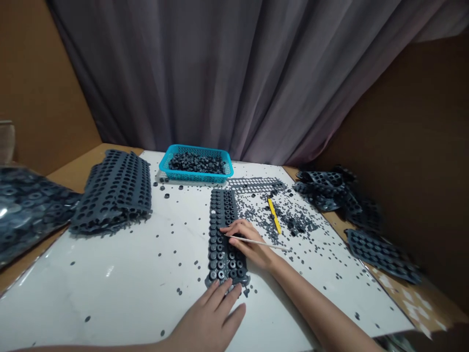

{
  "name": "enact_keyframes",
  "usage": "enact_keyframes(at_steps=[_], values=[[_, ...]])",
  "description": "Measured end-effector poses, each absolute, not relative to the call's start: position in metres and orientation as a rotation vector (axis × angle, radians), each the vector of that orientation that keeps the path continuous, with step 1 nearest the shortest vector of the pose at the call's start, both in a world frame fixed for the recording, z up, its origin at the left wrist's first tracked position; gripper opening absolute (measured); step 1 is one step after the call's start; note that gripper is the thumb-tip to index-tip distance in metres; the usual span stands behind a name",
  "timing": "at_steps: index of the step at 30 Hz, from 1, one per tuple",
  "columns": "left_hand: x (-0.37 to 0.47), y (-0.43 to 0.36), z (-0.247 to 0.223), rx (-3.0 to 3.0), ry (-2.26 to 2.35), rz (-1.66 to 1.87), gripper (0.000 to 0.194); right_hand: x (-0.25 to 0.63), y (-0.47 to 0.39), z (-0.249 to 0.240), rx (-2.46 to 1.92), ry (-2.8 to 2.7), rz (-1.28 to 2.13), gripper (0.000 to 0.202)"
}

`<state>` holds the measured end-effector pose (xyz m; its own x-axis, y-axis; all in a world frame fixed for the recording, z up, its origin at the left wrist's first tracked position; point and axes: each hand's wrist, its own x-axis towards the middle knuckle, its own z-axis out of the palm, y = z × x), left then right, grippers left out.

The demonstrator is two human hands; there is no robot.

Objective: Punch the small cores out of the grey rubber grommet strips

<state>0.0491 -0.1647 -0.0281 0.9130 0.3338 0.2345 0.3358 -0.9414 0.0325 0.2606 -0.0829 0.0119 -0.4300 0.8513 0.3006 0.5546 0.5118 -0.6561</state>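
A dark grey rubber sheet (pixel 216 239) with rows of round moulded parts lies lengthwise in front of me on the white board (pixel 120 288). My left hand (pixel 210 315) rests with its fingers spread, the fingertips at the sheet's near edge. Over the sheet's middle, my right hand (pixel 249 239) pinches a thin pale stick (pixel 271 243). The stick's tip points left at the round parts; its other end sticks out to the right past the hand. My right fingers partly cover the sheet's right rows.
A blue basket (pixel 164 168) of small black parts stands at the back. Punched sheets (pixel 117 186) are stacked left, beside a clear bag (pixel 29 210) of parts. Right are a yellow knife-like tool (pixel 274 216), scattered discs, a flat punched strip (pixel 256 185) and more sheets (pixel 381 254).
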Motion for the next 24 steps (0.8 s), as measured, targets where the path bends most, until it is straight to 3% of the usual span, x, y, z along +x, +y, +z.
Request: enact_keyframes(at_steps=[8,17,24], values=[[0.05,-0.163,-0.021,-3.041,-0.522,-0.356,0.031,0.255,-0.082,0.015,-1.139,-2.209,0.532,0.022],[0.048,-0.164,-0.029,-3.018,-0.536,-0.41,0.033,0.26,-0.073,-0.001,-1.208,-2.252,0.266,0.013],[0.051,-0.165,-0.031,-2.935,-0.545,-0.529,0.03,0.257,-0.074,0.012,-1.246,-1.988,0.604,0.018]])
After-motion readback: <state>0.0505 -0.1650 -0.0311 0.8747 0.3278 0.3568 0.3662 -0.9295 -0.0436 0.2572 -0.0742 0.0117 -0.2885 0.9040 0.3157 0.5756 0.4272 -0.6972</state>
